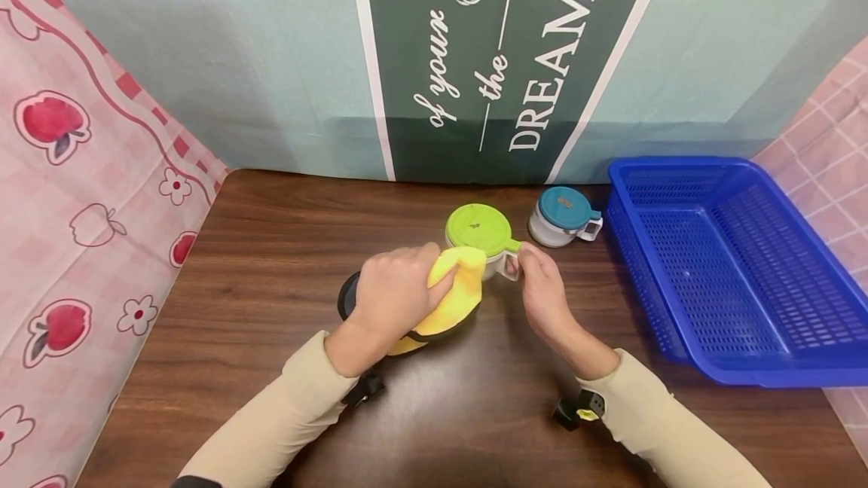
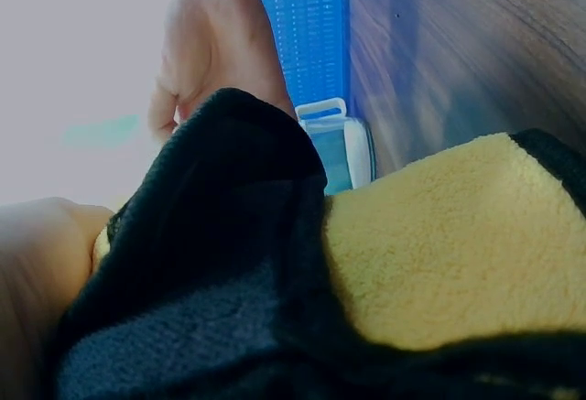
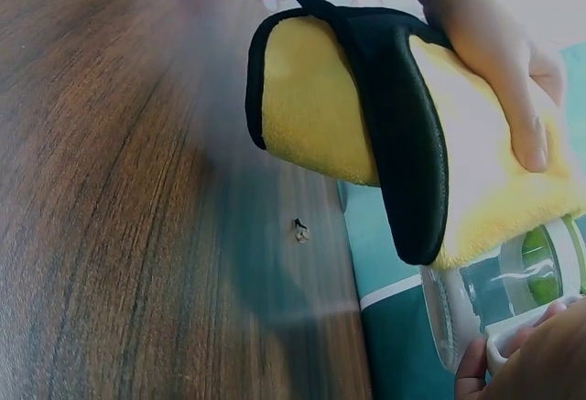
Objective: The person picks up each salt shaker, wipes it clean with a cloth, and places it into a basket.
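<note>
My left hand (image 1: 393,292) grips a folded yellow cloth (image 1: 461,296) with a dark backing and black edging. The cloth touches the near left side of a clear jar (image 3: 485,290) with a bright green lid (image 1: 478,226). With thumb and fingers, my right hand (image 1: 548,298) holds the jar's white handle (image 3: 513,331) just under the lid's tab. Part of the jar's body is hidden behind the cloth. Whether its base touches the table, I cannot tell.
A second jar with a teal lid (image 1: 564,208) stands behind on the right, its handle facing the blue plastic basket (image 1: 780,376). The brown wooden table (image 1: 271,247) ends at a printed cloth backdrop (image 1: 271,96). A small speck (image 3: 300,230) shows in the right wrist view.
</note>
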Demonstrator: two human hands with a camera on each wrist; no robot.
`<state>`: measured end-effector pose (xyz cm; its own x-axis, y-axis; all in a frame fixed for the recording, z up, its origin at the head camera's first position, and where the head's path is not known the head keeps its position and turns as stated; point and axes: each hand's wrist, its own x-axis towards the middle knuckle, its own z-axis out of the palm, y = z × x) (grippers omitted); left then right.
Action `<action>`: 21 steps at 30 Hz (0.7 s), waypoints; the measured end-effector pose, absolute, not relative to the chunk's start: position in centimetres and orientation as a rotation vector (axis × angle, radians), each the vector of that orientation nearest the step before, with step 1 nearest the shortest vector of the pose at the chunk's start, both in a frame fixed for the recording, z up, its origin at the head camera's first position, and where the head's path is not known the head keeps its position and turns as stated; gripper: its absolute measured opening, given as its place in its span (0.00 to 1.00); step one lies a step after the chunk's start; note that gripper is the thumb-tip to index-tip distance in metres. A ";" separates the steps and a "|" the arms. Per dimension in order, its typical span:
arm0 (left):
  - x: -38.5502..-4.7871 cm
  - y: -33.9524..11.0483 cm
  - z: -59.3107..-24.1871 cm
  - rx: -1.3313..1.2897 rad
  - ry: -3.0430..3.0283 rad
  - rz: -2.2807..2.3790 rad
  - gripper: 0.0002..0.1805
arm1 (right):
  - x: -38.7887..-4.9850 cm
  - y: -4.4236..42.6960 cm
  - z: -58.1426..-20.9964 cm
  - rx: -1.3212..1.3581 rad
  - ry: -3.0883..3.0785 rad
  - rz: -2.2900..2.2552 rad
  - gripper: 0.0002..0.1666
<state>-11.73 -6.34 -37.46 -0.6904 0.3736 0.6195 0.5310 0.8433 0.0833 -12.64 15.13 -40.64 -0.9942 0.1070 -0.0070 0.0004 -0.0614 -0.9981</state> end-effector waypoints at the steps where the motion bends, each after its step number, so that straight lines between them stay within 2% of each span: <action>1: -11.8 -6.4 -37.5 -0.654 -2.410 -0.341 0.20 | -12.6 15.2 -40.6 -0.123 -2.096 2.236 0.16; 21: -12.6 -8.1 -37.5 -0.589 -2.459 -0.349 0.20 | -12.6 15.3 -40.8 -0.128 -2.067 2.300 0.16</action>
